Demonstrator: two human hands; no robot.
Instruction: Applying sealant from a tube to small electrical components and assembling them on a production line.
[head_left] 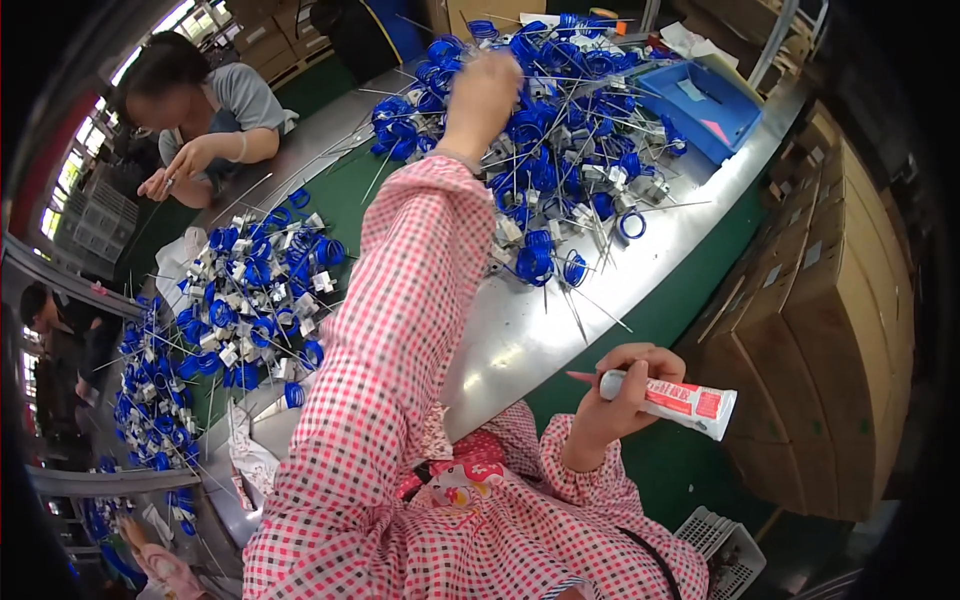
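Observation:
My left hand reaches across the metal table to the far pile of blue wire coils. Thin metal rods and small grey-white blocks are attached among these coils. The back of this hand faces me and its fingers are hidden against the pile, so I cannot tell what they grip. Close to my body on the right, my right hand is closed around a white squeeze tube with red print. A rounded grey-white end of the tube sticks out by my thumb, beside a small pinkish pointed tip.
More blue coils lie on the left table. A blue tray stands at the table's far right. Stacked cardboard boxes line the right side, above a white plastic crate. Another person works across on the left.

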